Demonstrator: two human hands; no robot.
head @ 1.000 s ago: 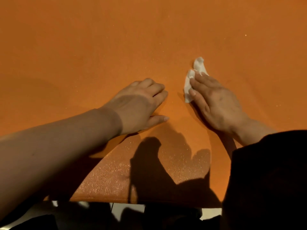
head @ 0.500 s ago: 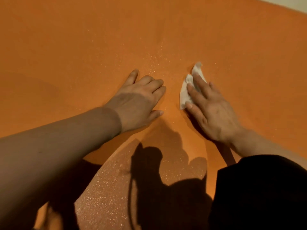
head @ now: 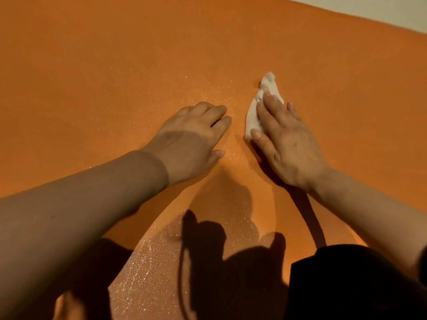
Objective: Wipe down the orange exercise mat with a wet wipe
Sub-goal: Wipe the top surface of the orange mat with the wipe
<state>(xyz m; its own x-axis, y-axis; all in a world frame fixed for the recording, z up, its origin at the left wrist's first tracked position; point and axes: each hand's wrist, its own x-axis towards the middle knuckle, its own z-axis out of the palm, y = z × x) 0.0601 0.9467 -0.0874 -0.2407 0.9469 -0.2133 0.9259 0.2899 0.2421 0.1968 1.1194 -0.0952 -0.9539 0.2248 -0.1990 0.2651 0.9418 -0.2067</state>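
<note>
On orange mat [head: 115, 77], right hand [head: 286, 144] fingers flat pressing wet wipe [head: 258, 107], left hand [head: 191, 144] fingers curled, pale floor [head: 392, 12] beyond

Likely home or gym floor: orange exercise mat [head: 115, 77] fills view, pale floor [head: 381, 10] beyond.

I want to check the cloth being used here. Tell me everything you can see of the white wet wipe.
The wet wipe is white, soft and crumpled into a long, narrow bunch. It lies flat on the orange mat, running away from the person, its far end tapering to a twisted tip. The right hand presses on it with straight fingers, covering its right side; the left edge and far tip show. The left hand rests on the mat beside it, apart from it.
</note>
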